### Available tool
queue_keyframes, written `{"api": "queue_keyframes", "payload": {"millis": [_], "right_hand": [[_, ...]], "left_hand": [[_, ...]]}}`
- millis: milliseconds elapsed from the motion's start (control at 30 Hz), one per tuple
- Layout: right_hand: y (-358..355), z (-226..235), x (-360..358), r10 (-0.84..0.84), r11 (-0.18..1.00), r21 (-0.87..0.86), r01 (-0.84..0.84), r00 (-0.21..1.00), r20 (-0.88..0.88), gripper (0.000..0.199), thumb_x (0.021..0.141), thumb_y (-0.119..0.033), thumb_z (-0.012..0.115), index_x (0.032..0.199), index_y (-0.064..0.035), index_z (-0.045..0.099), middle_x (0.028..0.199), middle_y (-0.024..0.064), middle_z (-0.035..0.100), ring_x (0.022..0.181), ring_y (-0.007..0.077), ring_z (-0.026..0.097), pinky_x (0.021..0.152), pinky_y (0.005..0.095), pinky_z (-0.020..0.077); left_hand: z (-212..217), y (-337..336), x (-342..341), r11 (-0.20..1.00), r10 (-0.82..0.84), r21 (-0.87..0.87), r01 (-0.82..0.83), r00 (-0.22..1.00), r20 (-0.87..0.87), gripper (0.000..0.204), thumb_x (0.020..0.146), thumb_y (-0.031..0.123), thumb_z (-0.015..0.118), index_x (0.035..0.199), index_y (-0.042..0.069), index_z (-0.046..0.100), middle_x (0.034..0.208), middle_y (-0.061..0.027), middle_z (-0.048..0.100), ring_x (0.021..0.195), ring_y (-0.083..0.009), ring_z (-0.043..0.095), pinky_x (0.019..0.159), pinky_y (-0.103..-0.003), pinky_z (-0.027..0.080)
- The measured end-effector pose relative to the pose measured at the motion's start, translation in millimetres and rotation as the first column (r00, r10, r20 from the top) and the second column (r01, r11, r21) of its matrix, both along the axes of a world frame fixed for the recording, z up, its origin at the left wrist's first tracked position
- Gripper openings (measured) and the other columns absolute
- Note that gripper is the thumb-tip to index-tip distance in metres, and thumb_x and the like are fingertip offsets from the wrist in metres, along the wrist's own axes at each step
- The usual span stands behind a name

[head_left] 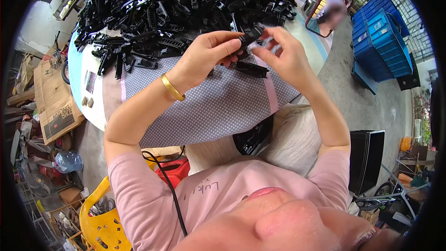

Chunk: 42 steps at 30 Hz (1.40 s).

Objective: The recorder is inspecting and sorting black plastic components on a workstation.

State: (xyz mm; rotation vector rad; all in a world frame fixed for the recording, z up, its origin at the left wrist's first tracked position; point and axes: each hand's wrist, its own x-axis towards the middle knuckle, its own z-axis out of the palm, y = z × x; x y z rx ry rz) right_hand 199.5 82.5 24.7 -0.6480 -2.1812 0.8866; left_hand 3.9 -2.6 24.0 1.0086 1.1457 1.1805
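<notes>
My left hand [206,56] and my right hand [283,56] meet over the table, both pinching one small black plastic part [250,36] between their fingertips. A gold bangle [172,88] sits on my left wrist. Just below the hands another black plastic part [250,69] lies on the grey dotted cloth [218,107]. Behind the hands a big heap of similar black plastic parts [176,4] covers the far half of the table.
A phone [328,9] leans upright at the table's far right. Blue crates [381,37] stand on the floor to the right, a black bin [366,158] at my right side. A yellow chair [100,218], a red container [174,169] and a cardboard box [53,97] are on the left.
</notes>
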Motion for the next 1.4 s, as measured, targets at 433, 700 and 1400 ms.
{"api": "queue_keyframes", "payload": {"millis": [433, 700, 1400], "right_hand": [[3, 2, 27, 0.154, 0.964, 0.171, -0.206, 0.949, 0.275, 0.023, 0.080, -0.014, 0.065, 0.099, -0.0013, 0.062, 0.079, 0.0055, 0.058, 0.074, 0.0185, 0.057, 0.065, 0.0283, 0.0472], [-3, 0, 22, 0.149, 0.977, -0.157, -0.144, 0.989, 0.021, 0.023, 0.091, -0.014, 0.057, 0.109, -0.0009, 0.062, 0.081, 0.0033, 0.062, 0.067, 0.0069, 0.055, 0.060, 0.0196, 0.0461], [-13, 13, 21, 0.043, 0.877, 0.462, -0.127, 0.981, 0.189, 0.055, 0.067, -0.024, 0.076, 0.114, -0.0011, 0.057, 0.098, 0.0152, 0.061, 0.092, 0.0285, 0.058, 0.079, 0.0362, 0.0451]], "left_hand": [[0, 1, 2, 0.998, -0.033, -0.057, 0.035, 0.999, 0.041, 0.037, 0.092, 0.015, 0.055, 0.126, 0.003, 0.049, 0.101, -0.0069, 0.064, 0.071, -0.0046, 0.053, 0.058, -0.015, 0.044], [-3, -3, 10, 0.985, -0.035, -0.161, 0.065, 0.983, 0.180, 0.035, 0.096, 0.025, 0.049, 0.121, 0.002, 0.056, 0.094, -0.0011, 0.063, 0.068, -0.0055, 0.050, 0.058, -0.017, 0.043], [5, -17, 21, 0.920, 0.049, 0.324, 0.219, 0.758, -0.650, 0.049, 0.074, 0.005, 0.070, 0.120, 0.000, 0.053, 0.097, -0.0152, 0.065, 0.085, -0.0226, 0.064, 0.076, -0.031, 0.051]]}}
